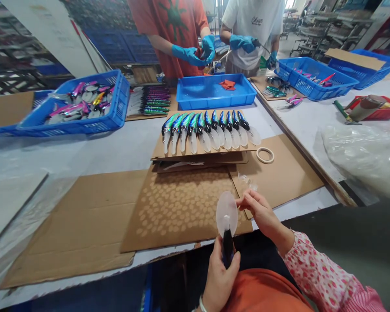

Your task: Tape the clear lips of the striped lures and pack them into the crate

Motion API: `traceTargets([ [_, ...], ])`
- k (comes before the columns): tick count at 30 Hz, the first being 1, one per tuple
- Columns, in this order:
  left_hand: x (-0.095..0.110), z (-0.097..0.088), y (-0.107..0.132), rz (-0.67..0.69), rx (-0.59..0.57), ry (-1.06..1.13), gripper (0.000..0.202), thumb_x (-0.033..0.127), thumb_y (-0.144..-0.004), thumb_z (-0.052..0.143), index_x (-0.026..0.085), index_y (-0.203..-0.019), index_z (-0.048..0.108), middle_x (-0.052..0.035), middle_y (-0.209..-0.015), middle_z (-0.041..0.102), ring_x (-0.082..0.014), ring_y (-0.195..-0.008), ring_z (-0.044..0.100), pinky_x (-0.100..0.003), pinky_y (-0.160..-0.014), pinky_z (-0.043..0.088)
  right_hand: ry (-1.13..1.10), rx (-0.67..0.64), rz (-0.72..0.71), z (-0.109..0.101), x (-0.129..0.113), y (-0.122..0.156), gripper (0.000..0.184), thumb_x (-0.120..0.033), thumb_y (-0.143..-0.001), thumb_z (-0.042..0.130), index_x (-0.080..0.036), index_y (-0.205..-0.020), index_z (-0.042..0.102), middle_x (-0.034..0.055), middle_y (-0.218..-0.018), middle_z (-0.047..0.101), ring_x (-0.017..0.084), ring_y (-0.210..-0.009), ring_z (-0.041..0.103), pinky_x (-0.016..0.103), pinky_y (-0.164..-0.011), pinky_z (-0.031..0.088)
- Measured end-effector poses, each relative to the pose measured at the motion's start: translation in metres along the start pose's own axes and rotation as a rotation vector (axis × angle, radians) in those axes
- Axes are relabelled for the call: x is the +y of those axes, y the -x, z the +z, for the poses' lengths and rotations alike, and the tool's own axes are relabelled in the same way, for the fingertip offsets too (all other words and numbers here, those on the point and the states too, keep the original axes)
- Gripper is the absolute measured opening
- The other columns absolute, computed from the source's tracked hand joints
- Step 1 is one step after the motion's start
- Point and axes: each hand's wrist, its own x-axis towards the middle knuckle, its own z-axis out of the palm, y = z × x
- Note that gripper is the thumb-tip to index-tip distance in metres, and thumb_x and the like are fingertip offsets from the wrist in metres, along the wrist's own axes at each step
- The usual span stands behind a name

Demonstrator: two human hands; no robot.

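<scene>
- Left hand [219, 277] clamped on dark fishing lure with clear oval plastic lip [226, 221].
- Right hand [258, 210]: fingertips pinched at lip edge, prob. on clear film.
- Both just below spotted brown cardboard sheet [178, 208].

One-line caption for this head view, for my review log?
Left hand grips a fishing lure upright while right hand pinches its clear lip, near a cardboard sheet of lures.

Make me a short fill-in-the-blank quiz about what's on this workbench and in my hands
1. The left hand grips a fishing lure with its clear lip pointing ____.
2. The finished lures lie in a row on ____.
3. Both co-workers wear ____ gloves.
4. The tape ring lies ____ of that row.

Missing words: up; cardboard; blue; right
</scene>
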Motion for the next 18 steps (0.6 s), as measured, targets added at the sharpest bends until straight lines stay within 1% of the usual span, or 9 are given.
traceTargets([
  [3,-0.003,-0.001,0.002,-0.016,0.015,-0.020,0.046,0.037,-0.083,0.062,0.014,-0.122,0.057,-0.0115,-0.112,0.069,-0.0244,-0.105,0.064,-0.036,-0.098,0.049,-0.153,0.014,0.047,0.002,-0.004,-0.004,0.038,-0.052,-0.080,0.074,-0.021,-0.075,0.052,0.0022,-0.076,0.075,0.017,-0.077,0.067,0.028,-0.071,0.046],
  [5,-0.008,-0.001,0.004,-0.029,0.007,-0.025,0.044,0.037,-0.083,0.062,0.013,-0.120,0.058,-0.0113,-0.109,0.070,-0.0244,-0.101,0.066,-0.036,-0.094,0.051,-0.273,0.066,0.040,-0.001,-0.011,-0.011,0.037,-0.050,-0.075,0.078,-0.022,-0.075,0.053,0.0015,-0.079,0.076,0.018,-0.080,0.069,0.028,-0.072,0.049],
  [8,-0.017,-0.002,0.009,-0.048,0.012,-0.040,0.041,0.037,-0.084,0.059,0.014,-0.118,0.058,-0.0099,-0.102,0.070,-0.0232,-0.095,0.066,-0.035,-0.089,0.052,-0.374,0.224,-0.111,-0.016,-0.030,-0.025,0.035,-0.042,-0.069,0.085,-0.023,-0.078,0.057,-0.0035,-0.073,0.073,0.013,-0.072,0.067,0.024,-0.067,0.049],
  [9,-0.019,-0.002,0.011,-0.049,0.021,-0.049,0.040,0.037,-0.085,0.059,0.014,-0.117,0.057,-0.0092,-0.100,0.070,-0.0227,-0.094,0.066,-0.035,-0.088,0.052,-0.382,0.259,-0.169,-0.024,-0.036,-0.030,0.034,-0.039,-0.067,0.086,-0.022,-0.076,0.058,-0.0060,-0.063,0.068,0.010,-0.063,0.063,0.021,-0.061,0.047],
  [11,-0.019,-0.003,0.013,-0.041,0.039,-0.060,0.036,0.038,-0.085,0.058,0.015,-0.113,0.057,-0.0080,-0.096,0.069,-0.0217,-0.091,0.066,-0.033,-0.086,0.052,-0.387,0.275,-0.227,-0.040,-0.042,-0.035,0.034,-0.037,-0.068,0.086,-0.020,-0.069,0.056,-0.0102,-0.043,0.048,0.006,-0.045,0.047,0.018,-0.049,0.039],
  [13,-0.016,-0.004,0.013,-0.029,0.054,-0.054,0.033,0.038,-0.085,0.057,0.015,-0.108,0.057,-0.0072,-0.092,0.067,-0.0208,-0.087,0.065,-0.032,-0.082,0.053,-0.381,0.258,-0.214,-0.055,-0.040,-0.037,0.040,-0.041,-0.071,0.083,-0.019,-0.061,0.052,-0.0121,-0.036,0.030,0.005,-0.037,0.031,0.018,-0.043,0.031],
  [14,-0.013,-0.005,0.013,-0.026,0.064,-0.052,0.032,0.038,-0.085,0.057,0.015,-0.106,0.058,-0.0069,-0.090,0.067,-0.0204,-0.085,0.065,-0.032,-0.080,0.053,-0.359,0.257,-0.207,-0.062,-0.036,-0.036,0.043,-0.045,-0.073,0.081,-0.019,-0.058,0.050,-0.0120,-0.036,0.027,0.005,-0.037,0.027,0.019,-0.042,0.029],
  [16,-0.007,-0.007,0.011,-0.026,0.082,-0.054,0.031,0.039,-0.084,0.057,0.015,-0.103,0.058,-0.0069,-0.088,0.067,-0.0201,-0.083,0.065,-0.032,-0.079,0.053,-0.251,0.277,-0.216,-0.074,-0.024,-0.034,0.048,-0.051,-0.077,0.075,-0.020,-0.055,0.045,-0.0113,-0.036,0.024,0.006,-0.037,0.023,0.021,-0.041,0.027],
  [18,-0.004,-0.010,0.009,-0.030,0.097,-0.064,0.032,0.040,-0.084,0.058,0.015,-0.103,0.058,-0.0074,-0.088,0.068,-0.0202,-0.083,0.065,-0.032,-0.080,0.053,-0.025,0.334,-0.247,-0.086,-0.013,-0.036,0.051,-0.059,-0.081,0.065,-0.022,-0.055,0.042,-0.0105,-0.038,0.023,0.008,-0.038,0.023,0.023,-0.041,0.025],
])
